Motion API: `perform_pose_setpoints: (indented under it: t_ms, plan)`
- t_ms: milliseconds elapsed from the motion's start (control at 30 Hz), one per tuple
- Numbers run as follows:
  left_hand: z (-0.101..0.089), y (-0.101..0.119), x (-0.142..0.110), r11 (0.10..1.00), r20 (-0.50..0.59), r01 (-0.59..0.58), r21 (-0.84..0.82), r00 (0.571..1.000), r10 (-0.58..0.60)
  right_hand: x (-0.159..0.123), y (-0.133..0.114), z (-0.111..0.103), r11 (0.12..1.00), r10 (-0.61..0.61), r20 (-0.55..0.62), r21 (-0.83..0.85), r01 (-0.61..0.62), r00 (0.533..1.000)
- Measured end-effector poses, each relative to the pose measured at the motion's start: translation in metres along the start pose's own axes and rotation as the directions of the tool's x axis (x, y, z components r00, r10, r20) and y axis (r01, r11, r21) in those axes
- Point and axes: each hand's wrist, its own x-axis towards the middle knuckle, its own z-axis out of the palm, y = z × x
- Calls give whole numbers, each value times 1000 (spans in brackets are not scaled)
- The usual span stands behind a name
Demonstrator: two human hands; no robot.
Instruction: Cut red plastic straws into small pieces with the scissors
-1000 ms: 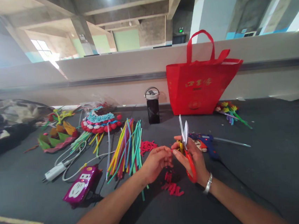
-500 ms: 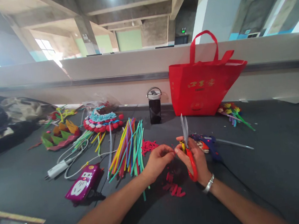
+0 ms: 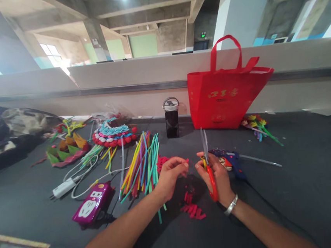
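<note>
Taking the spot between the two hands as the middle of the clock, the left hand (image 3: pixel 170 179) is sitting toward nine o'clock and pinching a small red bit (image 3: pixel 187 161) tight between its thumb and finger. The right hand (image 3: pixel 221 180) is sitting toward three o'clock, a little apart from the left, and its fingers are curling around scissors (image 3: pixel 212 183) with orange handles. The blades are pointing up to twelve o'clock and lying close together. Something yellow (image 3: pixel 204 162) is showing by the scissors in that hand, but I cannot tell what it is. A silver bracelet (image 3: pixel 231 205) is circling the right wrist. More red bits (image 3: pixel 194 211) are lying at six o'clock on the black table (image 3: pixel 311 180), and a red pile (image 3: pixel 162 162) is peeking out behind the left hand at ten. Lots of colored sticks (image 3: pixel 140 165) are lying at nine. A blue glue gun (image 3: pixel 232 161) is resting at three, just beyond the right hand. A black phone (image 3: pixel 172 124) is standing at eleven, and a big red bag (image 3: pixel 230 100) is standing at one.
</note>
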Motion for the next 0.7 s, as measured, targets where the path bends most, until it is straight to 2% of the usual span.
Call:
perform_pose_setpoints:
  t_ms: [100,200,367,700]
  plan:
    - [-1,4,2,986,-36,-37,-164,999,32,-2,4,2,997,9,63,-78,-4,998]
    - [-1,7,2,968,-63,-79,-237,996,66,-6,5,4,986,-2,145,-164,26,989]
    - [1,7,0,957,-49,-95,-274,995,84,-9,3,6,954,-45,207,-281,103,977]
    - [2,7,-2,959,-17,-82,-272,997,81,-10,1,6,951,-32,240,-291,104,970]
